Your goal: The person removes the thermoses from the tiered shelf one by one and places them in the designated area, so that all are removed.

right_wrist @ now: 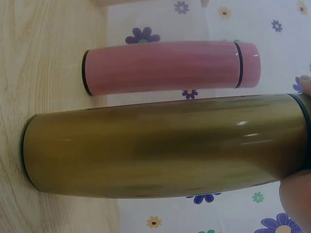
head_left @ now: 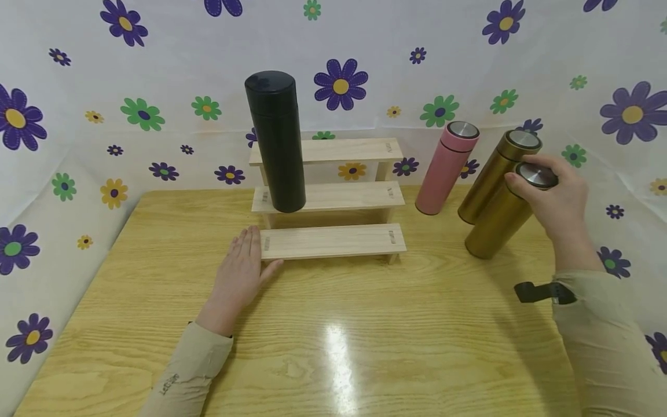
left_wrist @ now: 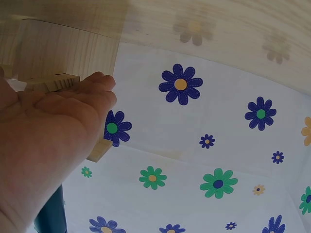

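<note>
My left hand (head_left: 238, 272) lies flat with straight fingers against the left end of the lowest step of a wooden tiered shelf (head_left: 333, 242). My right hand (head_left: 556, 200) grips the lid of the nearer gold thermos (head_left: 495, 229) from above, thumb and fingers around it. That thermos stands upright at the table's right side. Just behind it stands a second gold thermos (head_left: 482, 179), and to their left a pink thermos (head_left: 443, 174), also seen beyond the held one in the right wrist view. A black thermos (head_left: 276, 145) stands on the shelf's middle step, at its left end.
The shelf's top step (head_left: 349, 150) is close to the flowered cloth (head_left: 385, 35) that hangs behind and beside the table. The wooden tabletop (head_left: 417, 336) stretches in front of the shelf, with a bright light reflection on it.
</note>
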Motion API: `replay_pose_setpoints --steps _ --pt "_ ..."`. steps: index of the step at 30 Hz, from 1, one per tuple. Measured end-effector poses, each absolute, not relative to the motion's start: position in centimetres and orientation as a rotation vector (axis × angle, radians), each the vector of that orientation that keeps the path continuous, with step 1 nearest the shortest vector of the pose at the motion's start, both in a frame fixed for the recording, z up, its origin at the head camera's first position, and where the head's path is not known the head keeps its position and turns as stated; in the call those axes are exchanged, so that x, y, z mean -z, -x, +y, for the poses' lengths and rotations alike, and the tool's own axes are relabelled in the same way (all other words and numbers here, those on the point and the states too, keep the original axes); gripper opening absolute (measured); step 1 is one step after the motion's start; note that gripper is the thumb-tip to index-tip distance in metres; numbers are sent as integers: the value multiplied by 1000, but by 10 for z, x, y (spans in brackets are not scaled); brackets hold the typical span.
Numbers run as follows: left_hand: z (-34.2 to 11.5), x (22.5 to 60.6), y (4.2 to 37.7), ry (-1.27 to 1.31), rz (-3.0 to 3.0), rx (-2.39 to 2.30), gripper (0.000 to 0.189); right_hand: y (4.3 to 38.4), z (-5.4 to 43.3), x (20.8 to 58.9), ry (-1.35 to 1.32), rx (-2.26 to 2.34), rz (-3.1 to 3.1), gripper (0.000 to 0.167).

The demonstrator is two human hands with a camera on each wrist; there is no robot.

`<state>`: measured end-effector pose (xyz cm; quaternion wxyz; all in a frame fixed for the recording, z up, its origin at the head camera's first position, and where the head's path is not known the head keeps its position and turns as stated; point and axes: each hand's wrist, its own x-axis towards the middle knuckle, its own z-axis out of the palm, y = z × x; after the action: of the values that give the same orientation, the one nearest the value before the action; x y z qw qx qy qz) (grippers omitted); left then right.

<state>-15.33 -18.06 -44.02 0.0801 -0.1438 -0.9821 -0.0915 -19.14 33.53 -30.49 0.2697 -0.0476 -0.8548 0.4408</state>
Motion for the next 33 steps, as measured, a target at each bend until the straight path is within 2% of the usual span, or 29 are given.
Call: replay_pose_setpoints --steps 10,33 --pt "-181 440 154 448 -2910 273 90 192 349 308 240 -1257 -2302 48" --pt "-181 439 153 447 -2913 271 89 192 348 312 156 -1230 -2312 49"
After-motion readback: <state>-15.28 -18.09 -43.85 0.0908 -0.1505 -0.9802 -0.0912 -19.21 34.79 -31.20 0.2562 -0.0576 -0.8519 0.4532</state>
